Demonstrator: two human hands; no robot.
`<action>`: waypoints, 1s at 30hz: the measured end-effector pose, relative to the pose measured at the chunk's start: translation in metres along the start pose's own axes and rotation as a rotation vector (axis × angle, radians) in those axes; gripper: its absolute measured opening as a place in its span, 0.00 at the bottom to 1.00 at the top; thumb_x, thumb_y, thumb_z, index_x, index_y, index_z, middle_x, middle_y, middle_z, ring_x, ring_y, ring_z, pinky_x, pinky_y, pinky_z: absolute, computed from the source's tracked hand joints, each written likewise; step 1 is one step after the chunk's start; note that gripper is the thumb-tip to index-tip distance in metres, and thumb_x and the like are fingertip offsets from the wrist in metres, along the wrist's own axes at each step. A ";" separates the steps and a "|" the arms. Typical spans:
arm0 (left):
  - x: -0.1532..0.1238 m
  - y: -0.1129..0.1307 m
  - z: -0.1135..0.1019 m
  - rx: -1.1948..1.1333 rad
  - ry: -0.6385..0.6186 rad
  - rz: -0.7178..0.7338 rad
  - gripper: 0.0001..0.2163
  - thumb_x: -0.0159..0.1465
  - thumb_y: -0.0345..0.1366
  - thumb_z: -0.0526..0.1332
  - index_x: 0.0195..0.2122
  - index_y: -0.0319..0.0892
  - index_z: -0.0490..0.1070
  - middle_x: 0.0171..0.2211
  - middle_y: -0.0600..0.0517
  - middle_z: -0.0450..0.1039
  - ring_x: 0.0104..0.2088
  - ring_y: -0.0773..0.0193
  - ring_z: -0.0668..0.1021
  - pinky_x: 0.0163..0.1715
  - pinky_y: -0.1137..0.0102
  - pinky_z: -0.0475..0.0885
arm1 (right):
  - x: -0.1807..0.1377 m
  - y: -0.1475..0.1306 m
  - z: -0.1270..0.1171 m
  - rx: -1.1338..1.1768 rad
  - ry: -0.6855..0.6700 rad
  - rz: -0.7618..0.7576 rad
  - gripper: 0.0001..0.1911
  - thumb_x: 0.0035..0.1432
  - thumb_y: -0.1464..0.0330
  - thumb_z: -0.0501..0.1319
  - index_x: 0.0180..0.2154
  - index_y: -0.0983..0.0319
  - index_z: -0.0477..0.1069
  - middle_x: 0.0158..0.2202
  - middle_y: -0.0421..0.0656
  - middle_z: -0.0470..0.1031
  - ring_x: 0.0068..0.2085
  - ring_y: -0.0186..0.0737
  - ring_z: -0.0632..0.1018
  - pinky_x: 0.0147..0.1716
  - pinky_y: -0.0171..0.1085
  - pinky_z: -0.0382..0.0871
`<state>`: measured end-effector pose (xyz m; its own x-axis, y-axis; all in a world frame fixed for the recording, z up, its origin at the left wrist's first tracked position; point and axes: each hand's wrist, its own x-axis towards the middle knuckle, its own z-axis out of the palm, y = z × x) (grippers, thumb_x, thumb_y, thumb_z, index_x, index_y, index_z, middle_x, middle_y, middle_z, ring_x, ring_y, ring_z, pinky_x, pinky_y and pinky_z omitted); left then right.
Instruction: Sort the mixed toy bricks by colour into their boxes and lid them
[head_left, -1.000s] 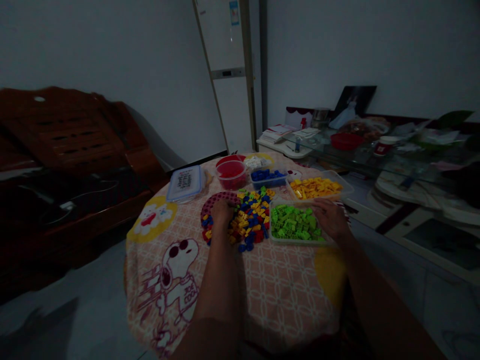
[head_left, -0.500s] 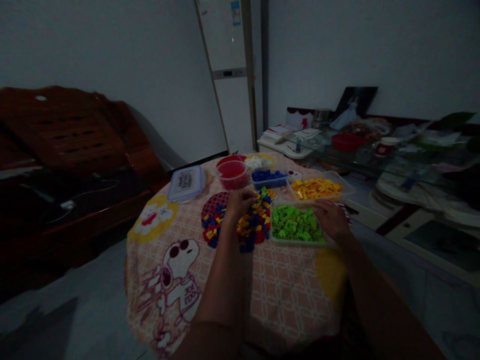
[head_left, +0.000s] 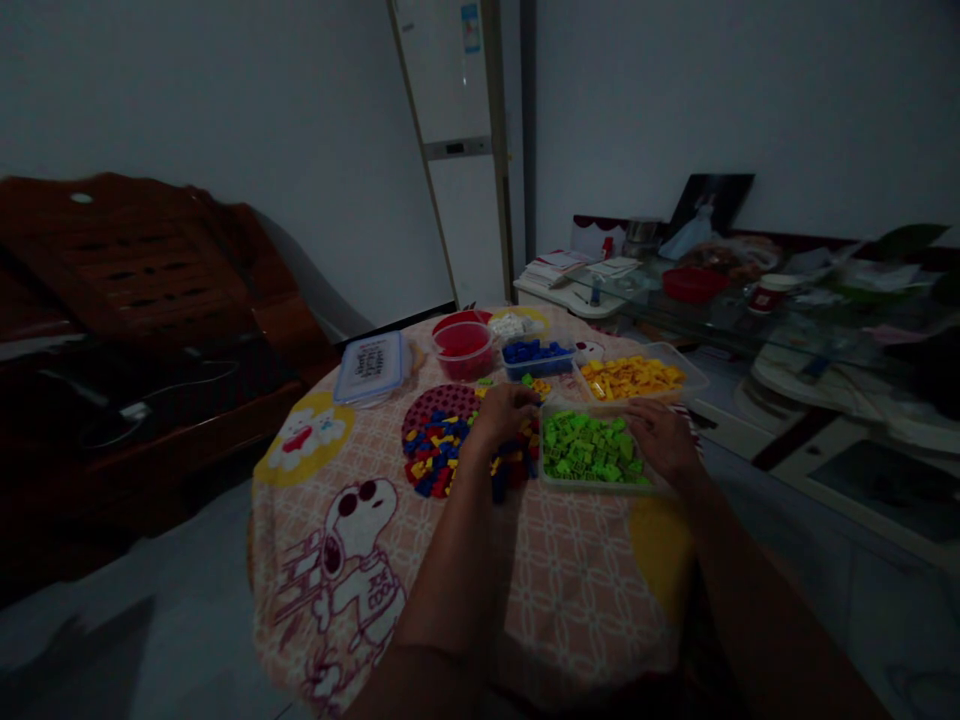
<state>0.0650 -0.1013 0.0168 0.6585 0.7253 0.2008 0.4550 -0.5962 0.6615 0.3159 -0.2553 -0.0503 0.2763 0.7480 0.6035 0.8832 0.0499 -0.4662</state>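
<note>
Over the mixed pile of toy building bricks (head_left: 442, 445), my left hand (head_left: 504, 412) hangs with its fingers bent together. Its fingertips point toward a few green and yellow bricks (head_left: 537, 385) at the pile's far right. Whatever sits between those fingers is too dark and small to make out. My right hand (head_left: 661, 438) grips the right edge of a clear plastic container (head_left: 600, 489), fingers at the rim. Green bricks (head_left: 592, 447) fill that container, which stands just right of the pile.
Behind are a tub of yellow bricks (head_left: 634, 378), a tub of blue bricks (head_left: 536, 352), a red-tinted round tub (head_left: 463, 350) and white pieces (head_left: 514, 325). A lidded box (head_left: 369, 368) lies at left on the patterned tablecloth (head_left: 585, 580). A cluttered glass-topped stand (head_left: 645, 300) is at right.
My left hand has moved right across the pile, toward the green container, uncovering bricks on the pile's left. My right hand stays at the container's edge.
</note>
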 end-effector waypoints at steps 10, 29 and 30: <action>-0.021 -0.069 -0.044 0.286 0.130 -0.426 0.10 0.59 0.31 0.64 0.41 0.42 0.82 0.41 0.48 0.83 0.41 0.60 0.81 0.41 0.71 0.71 | 0.000 0.003 0.003 -0.005 0.017 0.012 0.16 0.61 0.63 0.55 0.36 0.61 0.80 0.46 0.54 0.81 0.49 0.55 0.79 0.53 0.56 0.72; -0.018 -0.070 -0.035 0.020 0.266 -0.334 0.12 0.56 0.29 0.63 0.41 0.41 0.81 0.38 0.49 0.83 0.37 0.61 0.82 0.40 0.70 0.74 | 0.000 0.004 0.002 0.005 0.002 0.008 0.15 0.61 0.64 0.56 0.37 0.60 0.81 0.46 0.54 0.81 0.49 0.54 0.79 0.53 0.55 0.72; -0.016 -0.067 -0.034 -0.019 0.281 -0.314 0.13 0.56 0.28 0.62 0.41 0.41 0.81 0.37 0.49 0.83 0.36 0.61 0.82 0.39 0.70 0.74 | 0.000 0.004 0.002 0.001 0.002 0.010 0.15 0.61 0.64 0.56 0.37 0.60 0.81 0.46 0.54 0.81 0.49 0.54 0.79 0.53 0.55 0.72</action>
<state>0.0035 -0.0614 -0.0055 0.2990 0.9381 0.1749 0.5944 -0.3265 0.7349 0.3189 -0.2537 -0.0532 0.2858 0.7474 0.5997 0.8802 0.0427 -0.4727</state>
